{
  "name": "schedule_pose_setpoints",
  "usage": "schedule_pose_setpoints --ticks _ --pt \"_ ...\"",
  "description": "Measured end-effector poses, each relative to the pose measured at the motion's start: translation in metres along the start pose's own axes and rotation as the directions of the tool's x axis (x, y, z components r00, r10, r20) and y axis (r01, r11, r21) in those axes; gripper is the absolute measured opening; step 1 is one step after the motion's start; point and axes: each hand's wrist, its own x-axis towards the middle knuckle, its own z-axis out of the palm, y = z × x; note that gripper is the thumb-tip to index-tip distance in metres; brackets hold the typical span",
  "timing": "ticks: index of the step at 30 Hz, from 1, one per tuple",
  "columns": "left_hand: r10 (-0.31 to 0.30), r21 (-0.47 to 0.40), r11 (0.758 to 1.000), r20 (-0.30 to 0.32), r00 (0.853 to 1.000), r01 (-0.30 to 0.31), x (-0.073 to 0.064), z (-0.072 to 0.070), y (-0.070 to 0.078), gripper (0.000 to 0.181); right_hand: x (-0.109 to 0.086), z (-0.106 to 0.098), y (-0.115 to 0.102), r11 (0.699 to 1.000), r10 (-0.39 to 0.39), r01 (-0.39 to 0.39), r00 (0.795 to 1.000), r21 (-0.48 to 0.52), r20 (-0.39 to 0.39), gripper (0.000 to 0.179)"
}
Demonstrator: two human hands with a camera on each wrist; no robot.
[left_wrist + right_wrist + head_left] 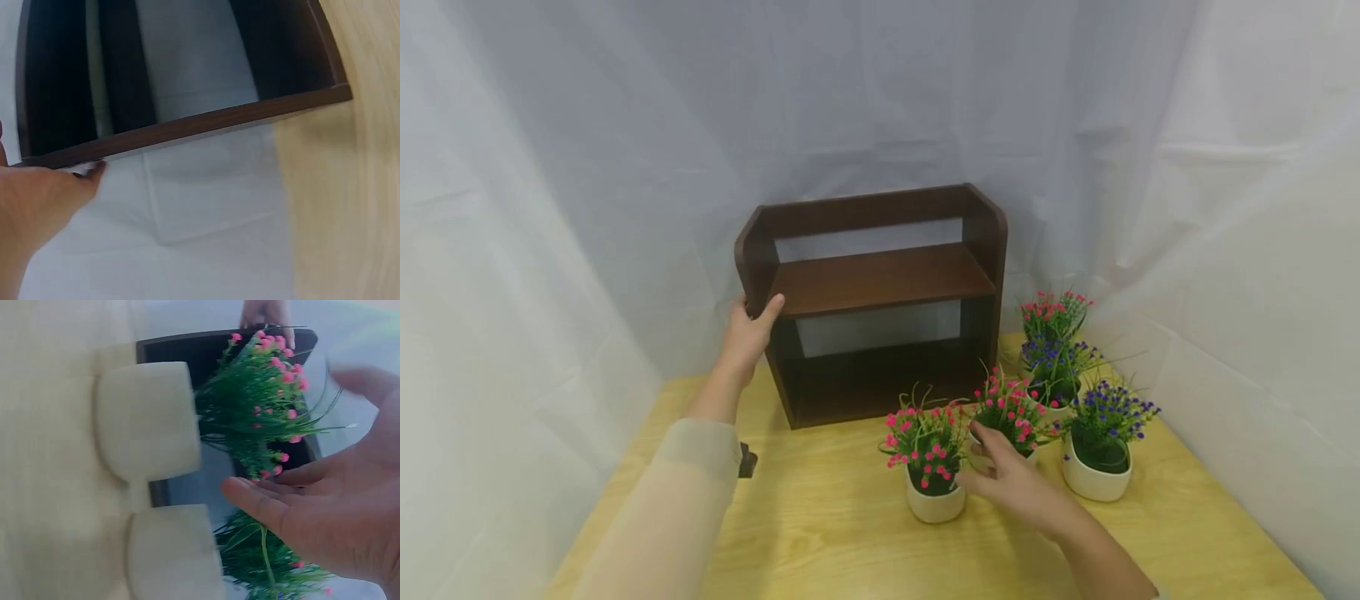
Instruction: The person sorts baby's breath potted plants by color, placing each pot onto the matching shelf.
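Note:
My left hand [747, 340] grips the left side panel of a dark brown two-tier wooden shelf [883, 279], thumb in front and the other fingers mostly hidden behind. In the left wrist view, the fingers sit at the edge of the panel [187, 127]. Between two white pots of pink artificial flowers is my right hand [1011, 483], its fingers extended and thumb apart. The left potted plant [934, 500] stands right by its fingertips; the other pink potted plant [1006, 408] is partly behind the hand. Whether the fingers touch either plant, I cannot tell.
To the right stand a purple-flowered potted plant [1097, 475], another purple one [1054, 387] behind it, and a pink one [1052, 312] at the back. All rest on a light wooden table [820, 533]. White sheeting [1247, 275] hangs around the back and sides.

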Motion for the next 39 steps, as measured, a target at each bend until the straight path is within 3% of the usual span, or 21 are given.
schedule_pose_setpoints --ticks 4,9,17,22,27,33,35,39 --pt "-0.019 -0.110 0.994 -0.022 1.000 0.016 0.009 0.001 -0.009 0.086 0.003 0.010 0.013 0.999 0.019 -0.020 0.999 -0.045 -0.031 0.122" --pt "-0.014 -0.151 0.988 -0.064 0.998 0.004 0.012 0.004 -0.018 0.086 0.005 0.027 0.026 0.991 0.014 -0.030 0.992 -0.130 -0.126 0.130" --pt "-0.012 -0.156 0.988 -0.075 0.997 0.000 0.015 0.008 -0.022 0.083 0.016 0.040 0.039 0.969 0.012 -0.060 0.981 -0.241 -0.196 0.128" --pt "-0.028 -0.142 0.990 -0.072 0.997 0.017 0.016 0.009 -0.024 0.082 0.025 0.045 0.050 0.951 -0.082 0.019 0.978 -0.308 -0.194 0.124" --pt "-0.047 -0.133 0.991 -0.079 0.996 0.037 0.016 0.010 -0.025 0.081 0.034 0.049 0.060 0.928 -0.153 0.087 0.976 -0.362 -0.157 0.107" --pt "-0.039 -0.165 0.986 -0.095 0.995 0.023 0.016 0.013 -0.025 0.080 0.036 0.052 0.048 0.968 -0.038 -0.009 0.982 -0.253 -0.183 0.097" --pt "-0.038 -0.171 0.985 -0.106 0.994 0.019 0.016 0.014 -0.024 0.079 0.037 0.053 0.044 0.967 -0.005 -0.044 0.981 -0.250 -0.192 0.096" --pt "-0.035 -0.169 0.986 -0.119 0.992 0.015 0.015 0.017 -0.024 0.076 0.041 0.057 0.041 0.963 -0.012 -0.038 0.983 -0.266 -0.185 0.085"
